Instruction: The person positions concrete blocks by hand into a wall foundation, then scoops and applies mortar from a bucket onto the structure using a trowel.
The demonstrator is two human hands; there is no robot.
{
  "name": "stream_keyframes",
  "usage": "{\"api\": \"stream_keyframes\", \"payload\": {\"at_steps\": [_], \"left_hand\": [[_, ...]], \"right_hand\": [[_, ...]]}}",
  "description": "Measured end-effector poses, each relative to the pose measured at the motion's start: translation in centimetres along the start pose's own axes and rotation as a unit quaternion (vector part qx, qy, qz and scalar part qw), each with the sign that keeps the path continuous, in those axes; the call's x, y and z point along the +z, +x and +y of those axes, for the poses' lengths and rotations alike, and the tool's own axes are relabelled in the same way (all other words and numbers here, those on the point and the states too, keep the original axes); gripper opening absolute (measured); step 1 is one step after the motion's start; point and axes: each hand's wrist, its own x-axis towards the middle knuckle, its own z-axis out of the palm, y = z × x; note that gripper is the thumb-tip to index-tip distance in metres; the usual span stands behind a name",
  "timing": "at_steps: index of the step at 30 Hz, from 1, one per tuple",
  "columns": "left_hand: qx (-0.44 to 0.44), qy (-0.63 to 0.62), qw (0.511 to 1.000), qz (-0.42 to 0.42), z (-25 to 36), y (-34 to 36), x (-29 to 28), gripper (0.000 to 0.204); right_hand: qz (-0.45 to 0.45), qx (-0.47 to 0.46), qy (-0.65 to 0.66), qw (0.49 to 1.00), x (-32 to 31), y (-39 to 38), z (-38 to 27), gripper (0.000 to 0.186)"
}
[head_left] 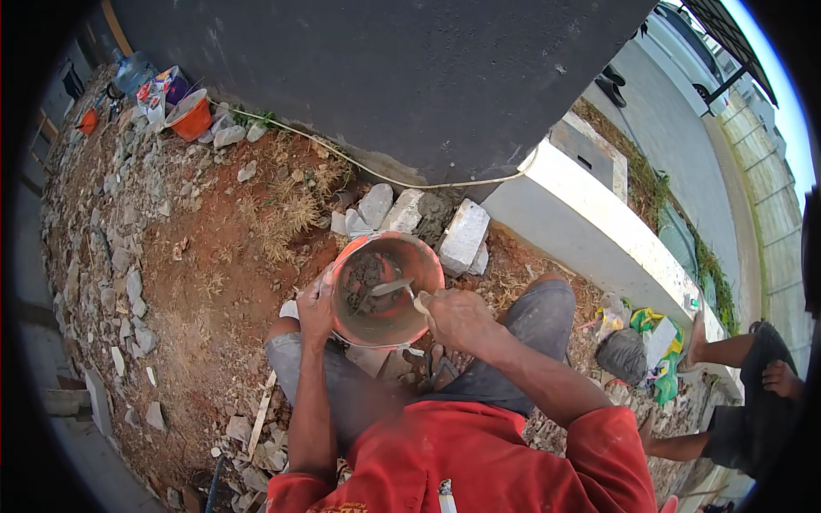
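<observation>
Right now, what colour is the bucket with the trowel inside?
The bucket is orange-red, best seen in the head view.

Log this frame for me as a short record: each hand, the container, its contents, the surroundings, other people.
Left hand: the left hand is at the bucket's left rim
Right hand: the right hand grips a trowel, blade inside the bucket
Container: orange bucket, between the person's knees
Contents: grey mortar-like mix; whether the blade touches it is unclear
Beyond bucket: pale block, before a dark wall
Right side: black bag
Others: another person at right, partly in view
</observation>
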Motion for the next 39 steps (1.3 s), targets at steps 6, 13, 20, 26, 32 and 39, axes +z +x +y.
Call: {"api": "stream_keyframes", "payload": {"at_steps": [6, 13, 20, 26, 32, 39], "left_hand": [[0.035, 0.004, 0.999, 0.006, -1.0, -0.1, 0.4, 0.037], [0.02, -0.004, 1.0, 0.007, -1.2, 0.8, 0.6, 0.036], [0.011, 0.029, 0.999, -0.021, 1.8, 0.8, 3.2, 0.034], [0.128, 0.071, 0.989, 0.005, 1.6, -0.2, 5.0, 0.031], [0.083, 0.099, 0.991, -0.019, 0.7, -2.2, 3.1, 0.032], [0.026, 0.005, 0.999, -0.032, -1.2, 0.2, -0.7, 0.039]], "right_hand": [[-0.068, 0.101, 0.037, 0.992, 5.4, -0.3, 1.4, 0.041], [0.083, 0.141, 0.048, 0.985, 6.5, -1.4, 1.4, 0.044], [0.222, 0.001, -0.114, 0.968, 4.8, -0.2, 1.6, 0.058], [-0.024, 0.174, -0.139, 0.975, 7.9, -0.6, 0.6, 0.067], [-0.093, 0.142, 0.12, 0.978, 5.8, -3.0, -0.3, 0.045], [0.159, 0.145, 0.145, 0.966, 4.5, 1.1, -2.0, 0.042]]}}
